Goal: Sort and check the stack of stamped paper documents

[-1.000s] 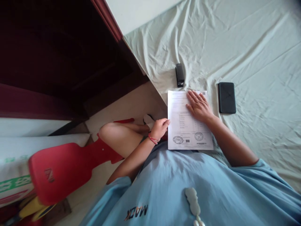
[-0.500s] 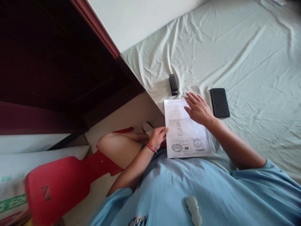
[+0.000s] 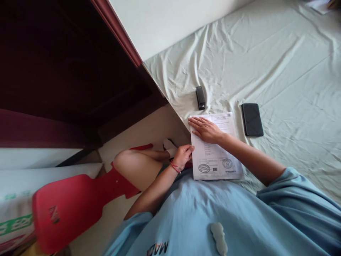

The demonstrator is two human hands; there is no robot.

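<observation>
A white printed paper (image 3: pixel 213 154) with two round stamps near its lower edge lies at the edge of the sheet-covered bed, close to my body. My left hand (image 3: pixel 183 156), a red bracelet on its wrist, pinches the paper's left edge between thumb and fingers. Flat across the upper left of the page rests my right hand (image 3: pixel 207 130), fingers stretched out and covering some of the print. Just beyond the top edge sits a black stapler (image 3: pixel 200 97). To the right of the page lies a black smartphone (image 3: pixel 252 120), dark screen up.
The pale green bedsheet (image 3: pixel 287 81) is wrinkled. A red plastic chair (image 3: pixel 69 209) stands at lower left, beside a white printed sack (image 3: pixel 13 202). Dark wooden furniture (image 3: pixel 66 71) fills the upper left. More papers (image 3: pixel 319 5) lie at the far right corner.
My right hand has slid left across the page, from its upper right to its upper left, uncovering print on the right. My left hand still holds the left edge. The view has shifted slightly.
</observation>
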